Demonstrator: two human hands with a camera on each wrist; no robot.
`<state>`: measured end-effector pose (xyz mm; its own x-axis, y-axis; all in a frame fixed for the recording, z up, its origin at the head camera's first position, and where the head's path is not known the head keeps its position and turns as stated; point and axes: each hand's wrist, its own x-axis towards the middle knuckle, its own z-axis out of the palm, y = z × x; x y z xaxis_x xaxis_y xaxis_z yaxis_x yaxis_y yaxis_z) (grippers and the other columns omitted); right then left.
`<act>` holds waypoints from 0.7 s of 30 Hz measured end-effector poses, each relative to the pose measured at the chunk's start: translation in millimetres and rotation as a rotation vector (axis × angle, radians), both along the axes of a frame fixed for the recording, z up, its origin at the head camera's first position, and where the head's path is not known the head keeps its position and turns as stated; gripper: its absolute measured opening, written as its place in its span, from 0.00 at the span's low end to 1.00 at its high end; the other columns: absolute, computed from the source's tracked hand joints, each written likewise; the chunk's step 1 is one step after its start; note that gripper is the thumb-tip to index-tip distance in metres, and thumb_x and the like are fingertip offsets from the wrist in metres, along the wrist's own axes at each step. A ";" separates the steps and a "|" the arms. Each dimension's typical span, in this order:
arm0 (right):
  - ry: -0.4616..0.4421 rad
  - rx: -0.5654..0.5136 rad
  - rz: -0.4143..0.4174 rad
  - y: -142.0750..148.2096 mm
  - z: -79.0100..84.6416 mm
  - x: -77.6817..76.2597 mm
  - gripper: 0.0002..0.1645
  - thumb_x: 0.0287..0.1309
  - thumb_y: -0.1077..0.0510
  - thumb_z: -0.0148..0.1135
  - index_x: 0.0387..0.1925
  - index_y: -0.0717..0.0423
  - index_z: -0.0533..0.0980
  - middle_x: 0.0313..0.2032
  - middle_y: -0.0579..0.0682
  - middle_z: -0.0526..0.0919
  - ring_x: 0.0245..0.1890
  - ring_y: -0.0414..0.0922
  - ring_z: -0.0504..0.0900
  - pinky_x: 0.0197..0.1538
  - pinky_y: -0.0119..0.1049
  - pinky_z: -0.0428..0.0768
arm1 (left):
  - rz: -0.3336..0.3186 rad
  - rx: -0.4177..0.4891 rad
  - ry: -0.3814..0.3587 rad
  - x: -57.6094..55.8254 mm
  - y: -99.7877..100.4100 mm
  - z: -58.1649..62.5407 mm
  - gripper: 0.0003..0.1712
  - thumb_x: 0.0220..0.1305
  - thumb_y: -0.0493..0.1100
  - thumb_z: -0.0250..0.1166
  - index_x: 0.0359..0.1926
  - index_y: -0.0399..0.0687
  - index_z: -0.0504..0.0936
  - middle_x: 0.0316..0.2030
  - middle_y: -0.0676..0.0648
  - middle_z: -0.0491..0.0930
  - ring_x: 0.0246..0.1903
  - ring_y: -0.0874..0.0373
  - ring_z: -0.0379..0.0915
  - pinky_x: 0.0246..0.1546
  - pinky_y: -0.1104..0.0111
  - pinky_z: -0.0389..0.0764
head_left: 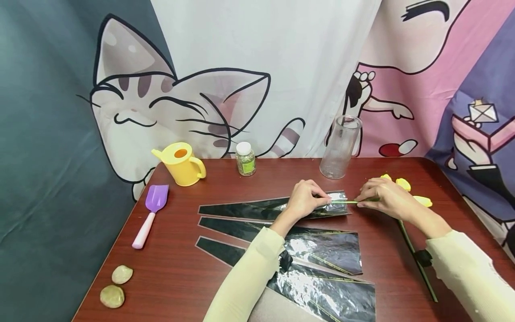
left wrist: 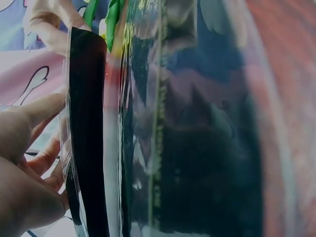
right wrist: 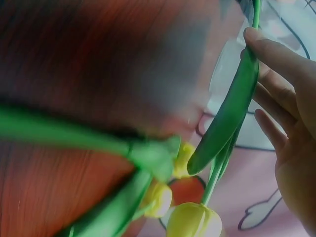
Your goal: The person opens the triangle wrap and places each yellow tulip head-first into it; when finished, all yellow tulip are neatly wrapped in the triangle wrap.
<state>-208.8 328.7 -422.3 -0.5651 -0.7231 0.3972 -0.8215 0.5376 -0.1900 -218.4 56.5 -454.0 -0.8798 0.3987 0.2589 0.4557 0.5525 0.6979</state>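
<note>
My left hand [head_left: 303, 199] pinches the upper layer at the wide end of a black-and-clear flower sleeve [head_left: 257, 209]; in the left wrist view the film [left wrist: 89, 128] stands raised beside its fingers. My right hand [head_left: 380, 197] pinches the green stem [head_left: 349, 202] of an artificial tulip between thumb and fingers. The stem's tip overlaps the sleeve's wide end near the left fingertips; whether it lies inside, I cannot tell. That tulip's yellow bloom [right wrist: 195, 219] and long leaf [right wrist: 227, 113] hang beyond the hand in the right wrist view.
Two more sleeves [head_left: 330, 250] lie nearer me. Other yellow tulips [head_left: 403, 184] rest at right. A clear vase [head_left: 339, 147], a jar of pellets [head_left: 245, 159] and a yellow watering can [head_left: 183, 167] stand at the back. A purple scoop [head_left: 156, 197] and two stones [head_left: 112, 296] lie left.
</note>
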 end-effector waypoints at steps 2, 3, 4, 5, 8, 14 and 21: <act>-0.008 -0.004 -0.004 -7.3 -1.8 -1.7 0.14 0.35 0.63 0.81 0.29 0.48 0.88 0.31 0.40 0.83 0.34 0.40 0.80 0.41 0.31 0.73 | 0.001 0.000 0.001 -0.3 0.4 -0.5 0.04 0.52 0.52 0.77 0.28 0.62 0.92 0.28 0.65 0.76 0.34 0.68 0.66 0.37 0.78 0.67; -0.011 -0.007 -0.006 -10.4 -2.5 -2.5 0.14 0.36 0.62 0.81 0.29 0.48 0.88 0.31 0.41 0.83 0.34 0.41 0.80 0.40 0.33 0.74 | 0.001 0.000 0.003 -0.6 0.6 -0.9 0.03 0.52 0.52 0.77 0.28 0.62 0.92 0.28 0.65 0.76 0.34 0.68 0.67 0.37 0.79 0.67; -0.014 -0.010 -0.007 -13.2 -3.1 -3.2 0.13 0.36 0.62 0.81 0.30 0.48 0.88 0.31 0.41 0.84 0.34 0.41 0.80 0.40 0.34 0.75 | 0.000 0.002 0.005 -0.8 0.8 -1.0 0.03 0.52 0.52 0.77 0.28 0.62 0.92 0.28 0.66 0.76 0.34 0.68 0.66 0.36 0.78 0.67; -0.017 -0.015 -0.007 -15.6 -3.8 -4.0 0.13 0.36 0.62 0.81 0.30 0.49 0.88 0.32 0.42 0.84 0.34 0.41 0.81 0.40 0.36 0.76 | -0.002 0.004 0.007 -1.0 0.9 -0.9 0.03 0.52 0.51 0.77 0.28 0.62 0.92 0.28 0.66 0.76 0.33 0.68 0.66 0.35 0.78 0.67; -0.016 -0.021 -0.011 -20.4 -5.8 -6.4 0.13 0.37 0.61 0.81 0.30 0.50 0.87 0.32 0.43 0.84 0.34 0.42 0.81 0.39 0.40 0.78 | -0.003 0.004 0.009 -1.9 1.2 -0.7 0.03 0.52 0.51 0.77 0.28 0.63 0.92 0.27 0.66 0.75 0.32 0.68 0.66 0.35 0.78 0.67; -0.029 -0.025 -0.055 -22.6 -9.3 -7.8 0.13 0.38 0.59 0.81 0.31 0.49 0.87 0.31 0.39 0.84 0.34 0.40 0.80 0.39 0.39 0.76 | -0.003 -0.020 0.014 -2.8 1.2 -0.3 0.03 0.52 0.52 0.76 0.29 0.62 0.92 0.28 0.65 0.75 0.32 0.68 0.65 0.36 0.78 0.66; -0.062 -0.019 -0.111 -23.7 -13.0 -5.4 0.12 0.40 0.57 0.81 0.31 0.46 0.87 0.31 0.37 0.83 0.35 0.38 0.79 0.43 0.38 0.72 | -0.009 -0.026 0.035 -3.8 -0.7 -1.8 0.02 0.52 0.50 0.77 0.29 0.61 0.92 0.28 0.64 0.77 0.33 0.67 0.67 0.35 0.78 0.66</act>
